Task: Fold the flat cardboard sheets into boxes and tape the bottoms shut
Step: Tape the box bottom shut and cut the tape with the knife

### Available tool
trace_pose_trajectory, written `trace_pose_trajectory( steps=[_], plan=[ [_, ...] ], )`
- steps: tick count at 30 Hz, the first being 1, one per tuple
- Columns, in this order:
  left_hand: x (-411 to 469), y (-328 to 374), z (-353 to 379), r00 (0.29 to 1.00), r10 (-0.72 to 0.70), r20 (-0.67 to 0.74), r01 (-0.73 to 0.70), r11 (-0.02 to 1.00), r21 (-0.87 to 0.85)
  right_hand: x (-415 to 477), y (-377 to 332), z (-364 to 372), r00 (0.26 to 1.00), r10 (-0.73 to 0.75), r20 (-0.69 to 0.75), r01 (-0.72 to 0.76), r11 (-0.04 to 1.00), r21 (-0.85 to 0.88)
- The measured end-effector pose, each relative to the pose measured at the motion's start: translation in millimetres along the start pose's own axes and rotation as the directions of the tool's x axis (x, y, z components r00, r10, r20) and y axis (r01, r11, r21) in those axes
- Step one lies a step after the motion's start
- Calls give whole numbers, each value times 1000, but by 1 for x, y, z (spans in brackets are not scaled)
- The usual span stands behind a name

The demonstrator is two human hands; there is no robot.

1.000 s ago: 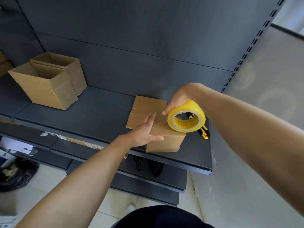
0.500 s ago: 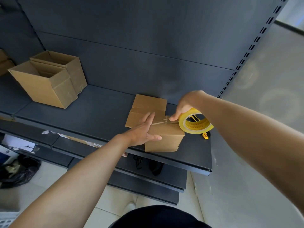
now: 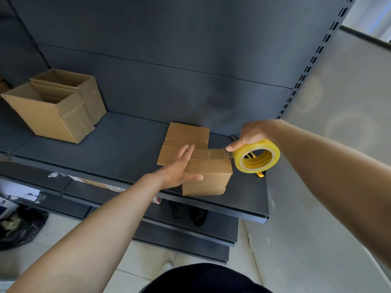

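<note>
Bare shelf (image 3: 127, 149) lies open between the two finished boxes (image 3: 53, 108) at left and the box (image 3: 207, 176) being taped.

The bare left arm reaches forward from the lower left, and the left hand (image 3: 179, 166) lies palm down with its fingers straight and together and its thumb spread to its right, pressing flat on the box (image 3: 208, 176). The right arm comes in from the right. The right hand (image 3: 252, 134) curls over the tape roll (image 3: 257, 156) just below it, one fingertip at the roll's left edge.
</note>
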State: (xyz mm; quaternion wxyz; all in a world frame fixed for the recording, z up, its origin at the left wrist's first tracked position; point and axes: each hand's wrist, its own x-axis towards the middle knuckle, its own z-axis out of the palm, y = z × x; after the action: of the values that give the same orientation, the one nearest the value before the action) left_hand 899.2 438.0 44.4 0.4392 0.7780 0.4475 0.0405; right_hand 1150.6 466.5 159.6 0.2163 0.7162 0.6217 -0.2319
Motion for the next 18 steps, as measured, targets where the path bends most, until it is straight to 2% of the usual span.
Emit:
trace_pose_trajectory(
  steps=[14,18],
  plan=[
    [-1,-2,1,1000,-8,-1,8,1000,-11,22,12,43,1000,1,9,-2,994,108],
    [-1,5,2,999,-43,-14,41,995,-89,23,13,47,999,-17,31,14,995,95]
  ],
)
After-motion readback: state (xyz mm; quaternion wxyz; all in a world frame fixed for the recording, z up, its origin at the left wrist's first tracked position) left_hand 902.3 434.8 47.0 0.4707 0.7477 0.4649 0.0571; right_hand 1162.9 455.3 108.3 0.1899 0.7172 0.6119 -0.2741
